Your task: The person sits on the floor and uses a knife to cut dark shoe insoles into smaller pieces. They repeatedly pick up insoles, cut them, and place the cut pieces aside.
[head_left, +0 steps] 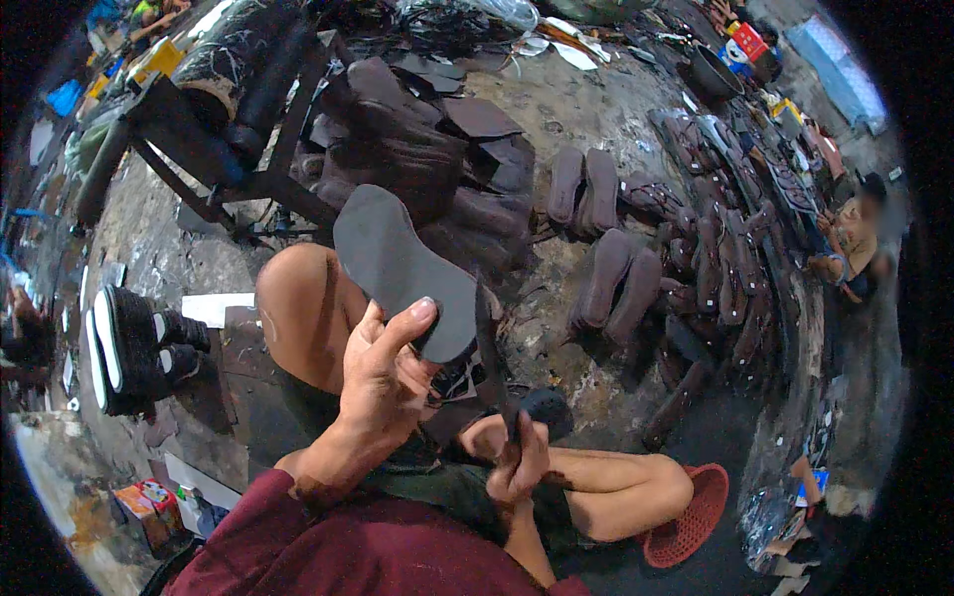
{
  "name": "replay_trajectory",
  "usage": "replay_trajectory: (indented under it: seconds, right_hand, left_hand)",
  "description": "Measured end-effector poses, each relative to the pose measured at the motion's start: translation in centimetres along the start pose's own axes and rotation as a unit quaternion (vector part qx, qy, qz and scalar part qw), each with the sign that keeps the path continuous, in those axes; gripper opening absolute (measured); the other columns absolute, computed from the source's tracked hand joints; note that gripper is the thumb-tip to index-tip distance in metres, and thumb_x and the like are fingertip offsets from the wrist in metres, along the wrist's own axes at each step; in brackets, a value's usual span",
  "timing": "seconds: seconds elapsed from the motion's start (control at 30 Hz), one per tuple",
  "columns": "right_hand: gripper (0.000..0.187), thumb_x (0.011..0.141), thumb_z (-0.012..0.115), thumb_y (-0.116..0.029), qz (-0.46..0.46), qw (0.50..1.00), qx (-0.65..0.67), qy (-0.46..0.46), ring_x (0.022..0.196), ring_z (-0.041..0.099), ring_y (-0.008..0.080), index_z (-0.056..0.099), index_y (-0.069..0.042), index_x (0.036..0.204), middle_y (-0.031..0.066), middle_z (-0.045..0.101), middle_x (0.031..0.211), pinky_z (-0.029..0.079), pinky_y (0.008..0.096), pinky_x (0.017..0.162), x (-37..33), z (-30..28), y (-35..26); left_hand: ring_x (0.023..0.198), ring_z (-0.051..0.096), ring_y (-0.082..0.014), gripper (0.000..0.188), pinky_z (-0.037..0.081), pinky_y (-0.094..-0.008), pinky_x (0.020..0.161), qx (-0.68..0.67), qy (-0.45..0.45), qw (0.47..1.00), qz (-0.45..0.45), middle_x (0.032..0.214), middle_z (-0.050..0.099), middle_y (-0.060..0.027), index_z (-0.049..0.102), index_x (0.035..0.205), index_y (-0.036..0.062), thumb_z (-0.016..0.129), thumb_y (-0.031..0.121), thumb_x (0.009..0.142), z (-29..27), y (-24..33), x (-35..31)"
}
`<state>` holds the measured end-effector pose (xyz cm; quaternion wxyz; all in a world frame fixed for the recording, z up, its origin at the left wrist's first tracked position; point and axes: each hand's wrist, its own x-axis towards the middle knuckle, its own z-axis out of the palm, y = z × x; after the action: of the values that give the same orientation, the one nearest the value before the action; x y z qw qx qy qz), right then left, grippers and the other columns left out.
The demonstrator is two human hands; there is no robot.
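Observation:
My left hand [393,353] grips a dark grey shoe sole [402,263], with the thumb pressed on its flat face near the heel end. The sole is tilted up over my lap. In my right hand [519,465], the fingers are wrapped round a long, dark, narrow knife [494,353]. Its blade points up and away beside the sole's right edge. Whether the blade touches the sole, I cannot tell. Just past my hands lies a heap of dark brown soles [397,149].
Paired brown soles [616,278] and rows of sandals [730,248] lie to the right. A dark metal stand [189,129] is at the far left. Black-and-white soles [119,348] are stacked at left. A red plastic basket [688,517] is by my right knee. Another person [860,233] sits at far right.

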<state>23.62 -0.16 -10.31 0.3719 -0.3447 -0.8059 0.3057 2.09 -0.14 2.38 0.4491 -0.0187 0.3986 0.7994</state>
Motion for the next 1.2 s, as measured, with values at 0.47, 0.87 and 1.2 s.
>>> replay_trajectory:
  seconds: [0.47, 0.87, 1.2]
  right_hand:
    - [0.042, 0.085, 0.061, -0.006, 0.046, 0.976, -0.017, -0.210, 0.082, 0.064, 0.0313, 0.061, -0.010, 0.127, 0.0131, 0.064, 0.098, 0.052, 0.0396, 0.073, 5.0, -4.9, -5.4]
    - [0.043, 0.100, 0.050, -0.016, 0.392, 0.790, 0.461, -0.097, 0.069, 0.059, 0.0150, 0.043, -0.008, 0.141, 0.0038, 0.059, 0.082, 0.049, 0.0304, 0.060, 7.6, 3.3, -3.2]
    - [0.040, 0.083, 0.073, -0.007, 0.382, 0.836, 0.395, -0.008, 0.062, 0.062, 0.0123, 0.059, 0.001, 0.119, 0.0047, 0.066, 0.083, 0.051, 0.0263, 0.056, 7.2, 4.1, -2.4]
  left_hand:
    - [0.091, 0.062, -0.0197, 0.042, 0.054, -0.0342, 0.082, 0.114, -0.004, 0.993, -0.022, 0.103, 0.061, -0.0065, 0.050, 0.121, 0.0064, 0.053, 0.015, 0.080, -7.3, -1.6, -1.4]
    - [0.101, 0.061, -0.0232, 0.072, 0.053, -0.0354, 0.087, 0.046, 0.041, 0.985, 0.162, 0.124, 0.056, -0.0152, 0.032, 0.141, 0.0023, 0.052, -0.003, 0.071, -6.0, -1.3, -1.0]
    - [0.129, 0.042, -0.0278, 0.053, 0.033, -0.0374, 0.107, 0.382, -0.069, 0.881, 0.269, 0.136, 0.046, -0.0184, 0.056, 0.130, 0.0020, 0.067, -0.005, 0.079, -4.2, -4.3, -0.7]
